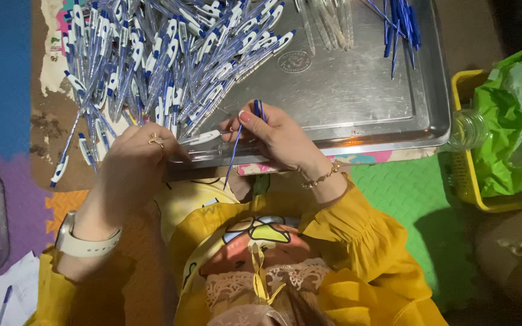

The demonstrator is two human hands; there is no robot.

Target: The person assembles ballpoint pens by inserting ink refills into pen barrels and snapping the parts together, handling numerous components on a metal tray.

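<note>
Nearest the viewer, the person in yellow sleeves is sitting on the foam mat [406, 199], just in front of the metal tray [357, 90], which serves as the reference point here.

Left hand [137, 166]: it is resting at the tray's near-left corner, wearing a ring and, further back on the wrist, a pale watch [86, 241]. Its fingers are curling around a clear pen barrel [203, 137] that is lying across the tray's front rim.

Right hand [276, 136]: it is hovering over the tray's front rim, just beside the left hand, with a beaded bracelet on the wrist. Thumb and fingers are pinching a thin blue refill [235, 151], which is slanting down past the rim toward the person's lap.

Further in, a large pile of assembled blue-and-white pens [170, 54] is covering the tray's left half and spilling over its left edge onto the floor. A small bunch of clear barrels [327, 24] is lying at the tray's far middle, and loose blue refills [401, 27] are lying at its far-right corner.

To the tray's right, a clear jar [467, 128] is standing against its corner, touching a yellow basket [463, 175] holding a green plastic bag [512, 121].
</note>
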